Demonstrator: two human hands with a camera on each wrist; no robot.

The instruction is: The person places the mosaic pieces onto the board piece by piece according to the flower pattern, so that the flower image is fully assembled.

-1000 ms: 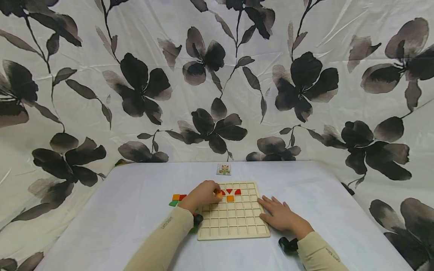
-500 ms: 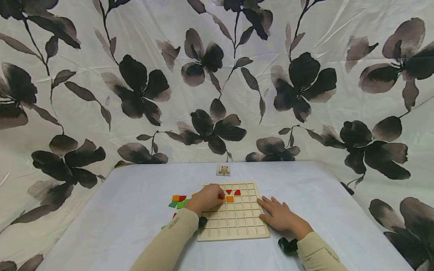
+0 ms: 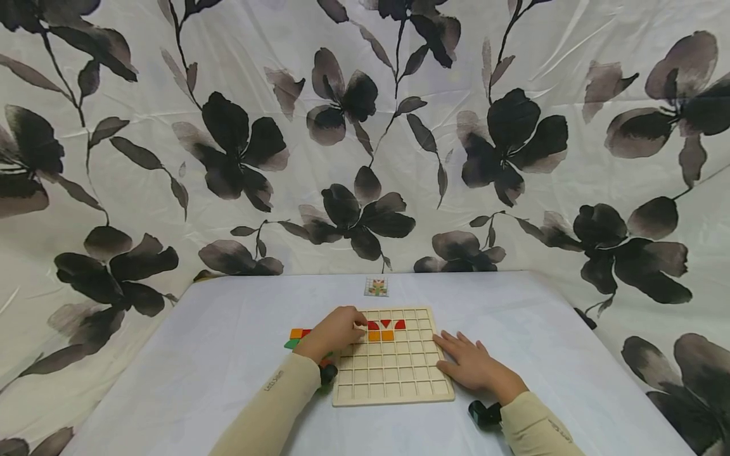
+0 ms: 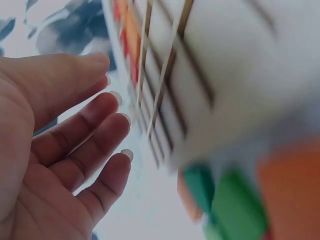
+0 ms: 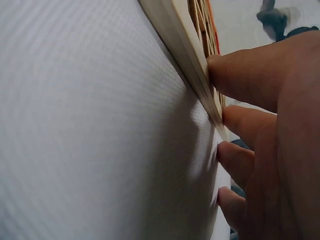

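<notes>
A pale wooden grid board [image 3: 399, 380] lies on the white table. Red pieces [image 3: 400, 324] sit in one of its upper rows, and two orange square tiles [image 3: 381, 335] lie side by side just below. Over the board's upper left part is my left hand [image 3: 332, 330], its fingers loosely bent and nothing between them in the left wrist view. Fingers of my right hand [image 3: 470, 362] are spread along the board's right side; the right wrist view shows thumb and forefinger touching its edge [image 5: 200, 75].
Loose pieces, among them an orange tile [image 3: 296, 333] and a green piece [image 3: 292, 344], lie left of the board, partly hidden by the left arm. A small patterned card [image 3: 376, 287] lies near the back edge. A flower-printed cloth [image 3: 353, 215] hangs behind the table.
My left hand has set an orange tile on the board, left of the other orange one, let go of it and drawn back left. The right hand has stayed put.
</notes>
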